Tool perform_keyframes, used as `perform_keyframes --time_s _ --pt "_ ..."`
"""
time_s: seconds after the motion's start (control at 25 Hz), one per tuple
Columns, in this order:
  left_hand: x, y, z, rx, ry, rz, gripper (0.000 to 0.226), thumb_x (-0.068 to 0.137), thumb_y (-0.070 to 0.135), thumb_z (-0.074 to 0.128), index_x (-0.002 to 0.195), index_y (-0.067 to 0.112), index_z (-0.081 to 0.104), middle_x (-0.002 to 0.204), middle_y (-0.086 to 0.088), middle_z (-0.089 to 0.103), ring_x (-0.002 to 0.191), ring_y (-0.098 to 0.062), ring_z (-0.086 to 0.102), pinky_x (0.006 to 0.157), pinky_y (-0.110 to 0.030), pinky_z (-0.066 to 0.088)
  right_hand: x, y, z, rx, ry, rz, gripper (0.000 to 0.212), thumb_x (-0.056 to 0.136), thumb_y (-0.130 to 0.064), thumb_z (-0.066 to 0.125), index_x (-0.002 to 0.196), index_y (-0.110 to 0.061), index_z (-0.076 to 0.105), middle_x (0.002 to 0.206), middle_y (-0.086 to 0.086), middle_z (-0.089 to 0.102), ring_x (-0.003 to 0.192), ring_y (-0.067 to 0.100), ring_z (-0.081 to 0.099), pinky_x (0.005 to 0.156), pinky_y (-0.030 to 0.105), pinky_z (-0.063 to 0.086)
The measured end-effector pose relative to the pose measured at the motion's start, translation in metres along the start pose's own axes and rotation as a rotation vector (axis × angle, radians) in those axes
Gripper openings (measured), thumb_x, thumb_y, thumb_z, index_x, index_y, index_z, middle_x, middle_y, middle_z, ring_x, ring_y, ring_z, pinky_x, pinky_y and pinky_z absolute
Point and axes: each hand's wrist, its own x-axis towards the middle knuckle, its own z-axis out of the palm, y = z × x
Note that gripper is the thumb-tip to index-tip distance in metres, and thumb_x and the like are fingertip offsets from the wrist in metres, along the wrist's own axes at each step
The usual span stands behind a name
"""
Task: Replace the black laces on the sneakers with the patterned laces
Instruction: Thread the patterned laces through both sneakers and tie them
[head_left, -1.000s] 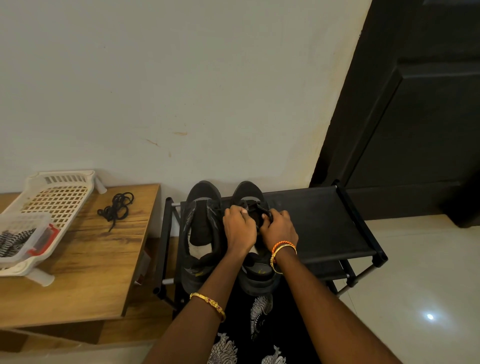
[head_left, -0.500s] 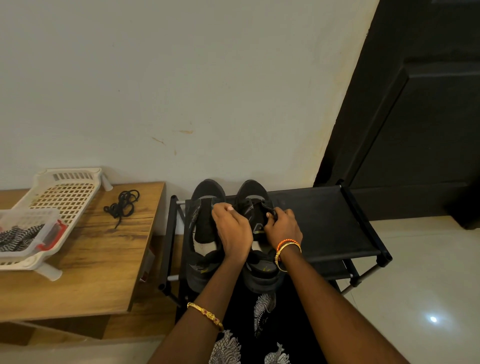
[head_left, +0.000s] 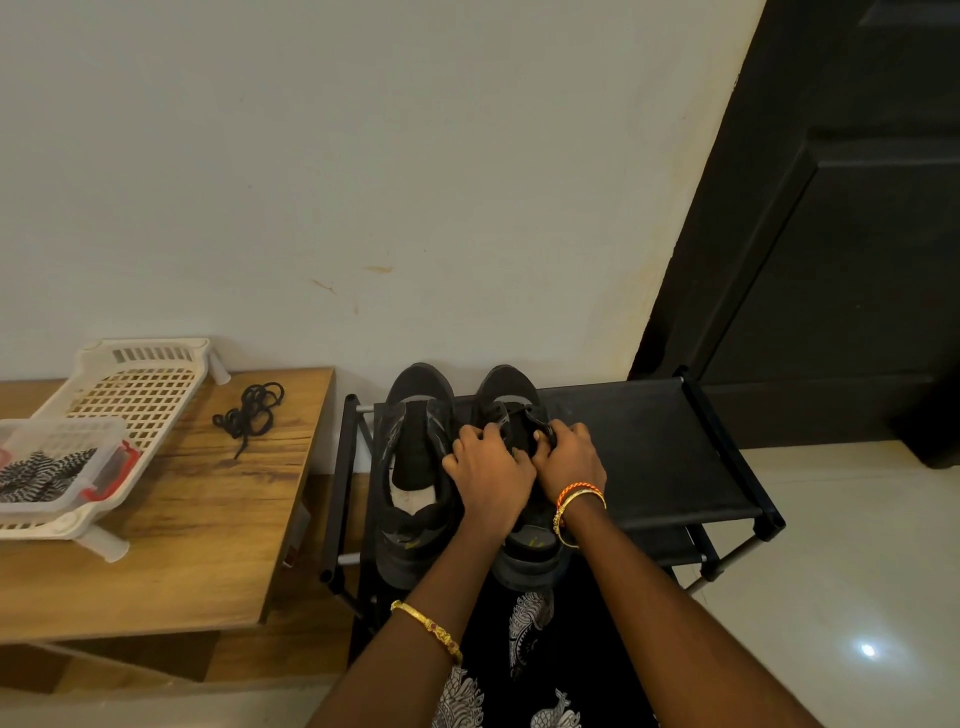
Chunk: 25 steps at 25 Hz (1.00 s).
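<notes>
Black shoe rack (head_left: 649, 447) carrying two sneakers (head_left: 415, 467); wooden surface (head_left: 208, 519) bearing a white basket (head_left: 140, 384) and loose black lace (head_left: 252, 413).

Both sneakers (head_left: 415, 467) were black, on a black rack (head_left: 649, 441). Left of the left hand (head_left: 488, 473), black laces (head_left: 249, 415) lay on the brown wood-grain surface (head_left: 182, 519); a cream basket (head_left: 140, 384) held black-and-white zigzag laces (head_left: 41, 473) in a clear, red-clipped box (head_left: 104, 467).

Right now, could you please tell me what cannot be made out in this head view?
- Right sneaker: lacing mostly hidden under both hands, left and right.
- Patterned laces: cut off by the left edge, blurred behind the clear box.
- Rack: lower shelf hidden by the top shelf.
</notes>
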Motion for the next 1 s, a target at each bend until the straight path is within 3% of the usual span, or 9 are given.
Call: perform_keyframes --time_s 0.2,0.32,0.4,0.56,0.68,1.0 --pt "0.011 0.003 0.006 0.128 -0.063 -0.036 0.044 0.097 0.026 0.045 0.14 0.019 0.041 0.136 -0.012 0.04 0.124 -0.027 0.044 0.105 -0.039 0.029 0.004 0.0 0.0 0.048 -0.041 -0.01 0.024 0.091 -0.03 0.053 0.105 -0.012 0.061 0.109 0.01 0.051 0.098 0.028 0.055 0.076 0.033 0.048" --pt "0.015 -0.002 0.013 0.147 -0.096 -0.026 0.048 0.098 0.025 0.044 0.145 0.021 0.034 0.137 -0.014 0.037 0.123 -0.03 0.044 0.105 -0.039 0.029 0.011 -0.008 -0.005 0.169 0.035 -0.064 0.022 0.087 -0.032 0.057 0.094 -0.014 0.068 0.105 0.007 0.055 0.097 0.026 0.056 0.084 0.041 0.05" --pt "0.016 -0.003 0.014 0.123 -0.093 -0.039 0.052 0.097 0.023 0.046 0.146 0.021 0.032 0.138 -0.015 0.036 0.124 -0.031 0.043 0.106 -0.04 0.028 0.023 -0.018 -0.009 0.211 0.02 -0.137 0.021 0.089 -0.024 0.055 0.099 -0.015 0.071 0.107 0.008 0.059 0.099 0.026 0.059 0.087 0.045 0.05" --pt "0.017 -0.005 0.018 -0.081 -0.128 -0.067 0.052 0.096 0.016 0.046 0.146 0.02 0.033 0.138 -0.014 0.036 0.129 -0.031 0.037 0.109 -0.043 0.028 0.041 -0.034 -0.01 -0.152 -0.183 -0.251 0.031 0.091 -0.014 0.053 0.118 -0.02 0.066 0.121 0.01 0.051 0.112 0.031 0.051 0.095 0.045 0.046" --pt "0.018 -0.007 0.018 -0.306 -0.16 -0.087 0.051 0.098 0.01 0.041 0.148 0.016 0.032 0.141 -0.019 0.036 0.129 -0.035 0.04 0.109 -0.043 0.035 0.043 -0.04 -0.005 -0.201 -0.148 -0.247 0.025 0.091 -0.015 0.056 0.114 -0.017 0.066 0.119 0.012 0.048 0.11 0.031 0.051 0.091 0.042 0.048" --pt "0.013 -0.005 0.016 -0.316 -0.138 -0.108 0.053 0.098 0.006 0.04 0.149 0.015 0.028 0.146 -0.018 0.038 0.132 -0.033 0.04 0.106 -0.041 0.037 0.037 -0.039 -0.007 -0.2 -0.016 -0.235 0.015 0.091 -0.022 0.059 0.098 -0.012 0.068 0.113 0.006 0.047 0.098 0.025 0.054 0.075 0.035 0.05"
